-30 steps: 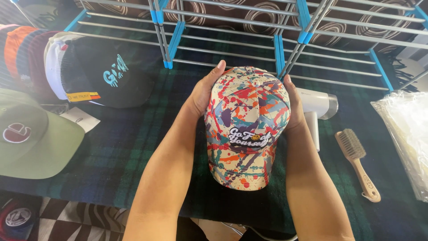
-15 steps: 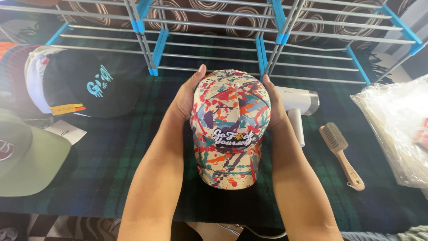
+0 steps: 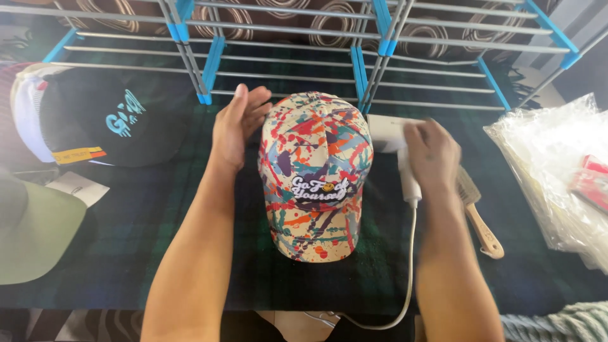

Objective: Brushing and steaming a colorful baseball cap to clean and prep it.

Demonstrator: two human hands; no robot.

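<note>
A paint-splatter baseball cap (image 3: 313, 171) with an embroidered patch on its front sits on the dark plaid cloth (image 3: 158, 215), brim toward me. My left hand (image 3: 237, 123) is flat and open beside the cap's left rear, at most brushing it. My right hand (image 3: 434, 152) has left the cap and is curled over the handle of a white hand-held dryer-like appliance (image 3: 386, 132) lying just right of the cap. Its white cord (image 3: 410, 266) runs down toward me. The handle is mostly hidden under my fingers.
A wooden-handled brush (image 3: 481, 221) lies right of the appliance. Clear plastic bags (image 3: 544, 158) with a red packet (image 3: 592, 180) fill the far right. A black cap (image 3: 111, 120) and a green cap (image 3: 31, 228) lie left. A grey and blue rack (image 3: 285, 50) runs along the back.
Both hands were cupping the cap's sides. Now the right hand has moved right onto the white appliance, and the left hand has opened and drawn slightly off the cap.
</note>
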